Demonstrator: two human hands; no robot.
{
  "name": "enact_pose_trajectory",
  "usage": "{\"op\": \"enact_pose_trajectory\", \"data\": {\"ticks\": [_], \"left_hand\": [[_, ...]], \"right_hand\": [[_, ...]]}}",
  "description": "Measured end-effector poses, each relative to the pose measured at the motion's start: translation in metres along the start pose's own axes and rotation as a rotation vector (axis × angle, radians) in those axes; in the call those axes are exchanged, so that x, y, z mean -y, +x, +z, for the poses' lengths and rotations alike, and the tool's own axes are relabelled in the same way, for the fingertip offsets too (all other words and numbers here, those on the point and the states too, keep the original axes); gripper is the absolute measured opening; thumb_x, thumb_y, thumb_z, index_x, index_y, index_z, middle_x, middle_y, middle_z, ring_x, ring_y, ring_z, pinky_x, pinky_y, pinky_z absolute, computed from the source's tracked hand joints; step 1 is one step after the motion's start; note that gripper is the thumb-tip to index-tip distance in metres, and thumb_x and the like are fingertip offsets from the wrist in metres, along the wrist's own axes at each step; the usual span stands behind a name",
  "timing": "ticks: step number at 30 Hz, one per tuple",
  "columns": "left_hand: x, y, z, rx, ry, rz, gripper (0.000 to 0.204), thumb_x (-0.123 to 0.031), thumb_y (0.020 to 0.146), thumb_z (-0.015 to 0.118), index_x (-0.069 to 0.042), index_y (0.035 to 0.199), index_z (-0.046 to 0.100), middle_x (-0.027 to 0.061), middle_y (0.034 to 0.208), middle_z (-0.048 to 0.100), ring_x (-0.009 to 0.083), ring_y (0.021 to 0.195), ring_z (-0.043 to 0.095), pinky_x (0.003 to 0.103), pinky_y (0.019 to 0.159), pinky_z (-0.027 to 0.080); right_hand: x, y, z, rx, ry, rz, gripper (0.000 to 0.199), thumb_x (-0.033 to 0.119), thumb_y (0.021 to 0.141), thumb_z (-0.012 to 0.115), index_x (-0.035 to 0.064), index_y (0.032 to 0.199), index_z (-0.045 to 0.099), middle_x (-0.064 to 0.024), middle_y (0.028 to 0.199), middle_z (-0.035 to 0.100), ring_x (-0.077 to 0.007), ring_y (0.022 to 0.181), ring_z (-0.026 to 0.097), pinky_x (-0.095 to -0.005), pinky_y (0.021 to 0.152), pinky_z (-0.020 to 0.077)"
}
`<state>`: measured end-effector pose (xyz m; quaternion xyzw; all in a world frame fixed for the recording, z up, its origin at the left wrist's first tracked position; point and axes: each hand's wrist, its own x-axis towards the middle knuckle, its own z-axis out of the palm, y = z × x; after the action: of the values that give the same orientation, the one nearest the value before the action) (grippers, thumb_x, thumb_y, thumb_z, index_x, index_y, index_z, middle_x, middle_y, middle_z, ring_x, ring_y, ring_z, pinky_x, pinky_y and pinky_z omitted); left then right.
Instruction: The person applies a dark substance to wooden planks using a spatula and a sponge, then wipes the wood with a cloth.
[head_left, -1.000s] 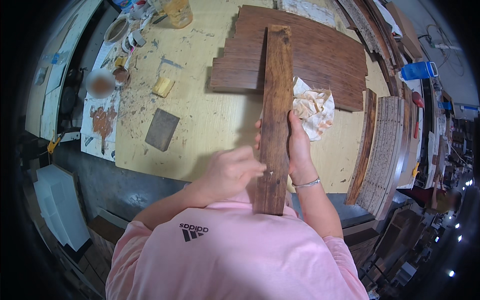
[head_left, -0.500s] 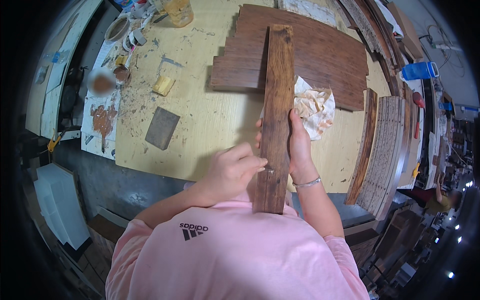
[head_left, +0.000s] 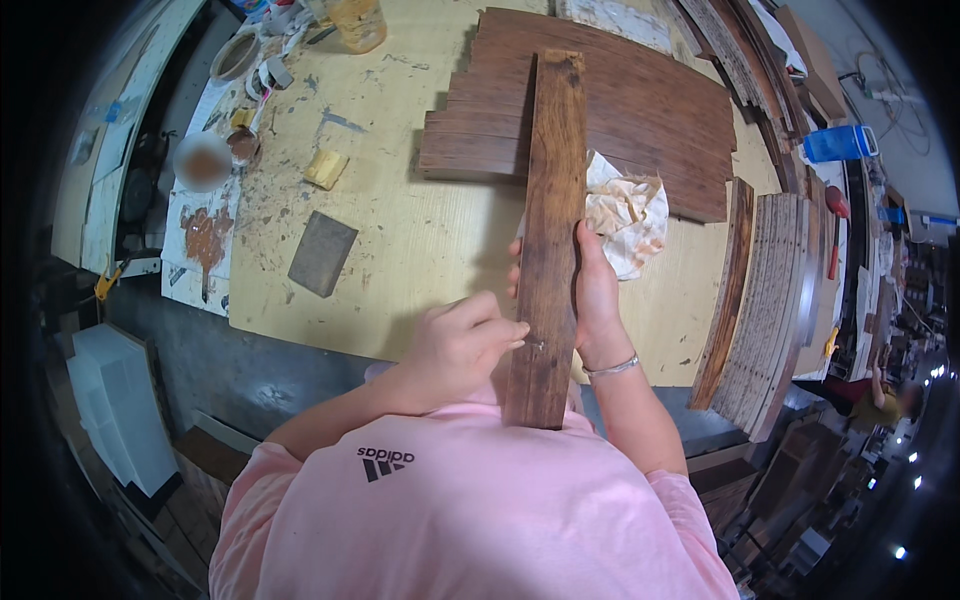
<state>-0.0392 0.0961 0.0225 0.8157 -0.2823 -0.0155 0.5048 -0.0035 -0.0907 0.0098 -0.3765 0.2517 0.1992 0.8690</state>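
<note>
The dark wooden plank [head_left: 548,250] runs lengthwise from the person's chest out over the desk [head_left: 420,240]. The right hand [head_left: 592,290] is clamped on its right edge, apparently to keep it steady. The left hand [head_left: 462,345] has its fingers pinched together at the plank's left edge; whether they hold something small I cannot tell. Just beyond the right hand lies a stained rag [head_left: 630,210], then 1 stack of dark boards [head_left: 650,110].

Plank [head_left: 548,230] hides most right-hand [head_left: 597,300] fingers; the grip unclear.
</note>
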Motion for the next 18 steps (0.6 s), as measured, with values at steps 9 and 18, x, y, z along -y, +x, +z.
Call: {"op": "enact_pose_trajectory", "data": {"ticks": [9, 18], "left_hand": [[-0.005, -0.004, 0.001, 0.006, -0.074, 0.027, 0.019, 0.002, 0.074, 0.077, -0.006, 0.090, 0.075, 0.0055, 0.070, 0.054, 0.0191, 0.056, 0.056, 0.032, 0.049, 0.044], [-0.003, -0.005, -0.002, 0.048, 0.012, 0.020, 0.016, -0.006, 0.074, 0.077, -0.011, 0.090, 0.074, 0.0040, 0.073, 0.056, 0.0222, 0.060, 0.060, 0.036, 0.052, 0.048]], "right_hand": [[-0.001, -0.001, -0.003, 0.020, -0.016, -0.008, 0.061, 0.052, 0.104, 0.025, 0.0009, 0.123, 0.053, -0.0180, 0.104, 0.064, -0.0270, 0.080, 0.066, -0.0420, 0.069, 0.0580], [-0.001, -0.001, 0.002, -0.002, -0.014, -0.015, 0.060, 0.048, 0.106, 0.020, -0.0019, 0.118, 0.052, -0.0167, 0.099, 0.064, -0.0246, 0.075, 0.065, -0.0406, 0.065, 0.0574]]}}
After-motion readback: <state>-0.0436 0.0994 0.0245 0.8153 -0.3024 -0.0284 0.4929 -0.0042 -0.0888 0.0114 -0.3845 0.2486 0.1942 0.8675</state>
